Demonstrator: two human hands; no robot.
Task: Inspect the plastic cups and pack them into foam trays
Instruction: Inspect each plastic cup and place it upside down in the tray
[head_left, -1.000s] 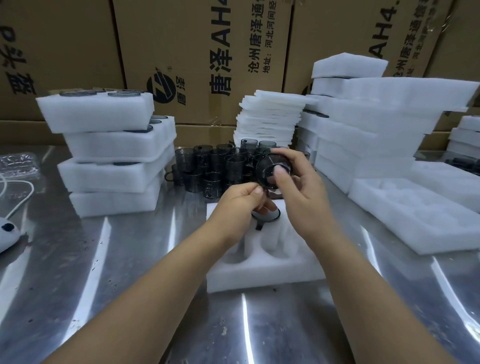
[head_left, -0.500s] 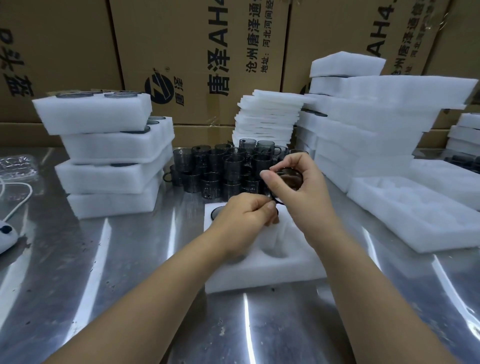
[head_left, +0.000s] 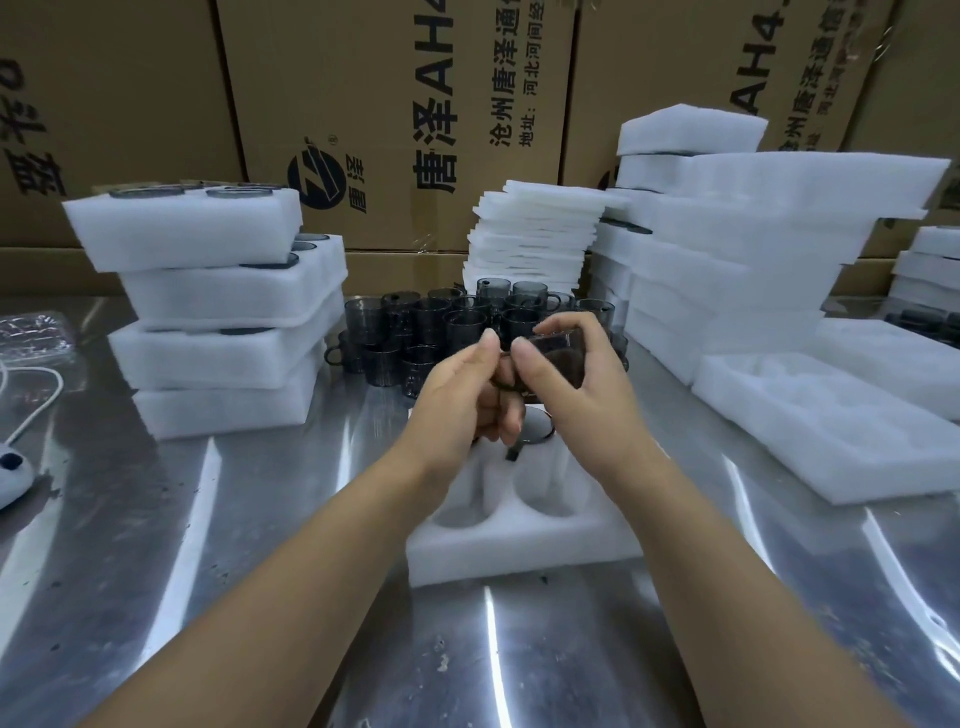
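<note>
Change: A second ago the held cup (head_left: 553, 356) showed its open mouth to the camera. It has since been turned so that its side wall faces the camera.
Meaning for task: Judged as inspection by rotation, still under way. The cup is not yet packed.
Location: In the air between both hands, above the far end of the foam tray (head_left: 519, 553) and in front of the loose cups (head_left: 426, 322) on the counter (head_left: 260, 571).
Right grip: The right hand (head_left: 576, 384) grasps the cup body, thumb in front and fingers curled over the top.
Left grip: The left hand (head_left: 462, 397) pinches the handle side of the same cup.
Orientation: The handle points left and down, toward the left hand. The direction of the mouth cannot be told.
Long axis: Appears tilted, neither upright nor level.
Tray status: One seated cup (head_left: 537, 431) occupies a far pocket. The near pockets are unfilled.
</note>
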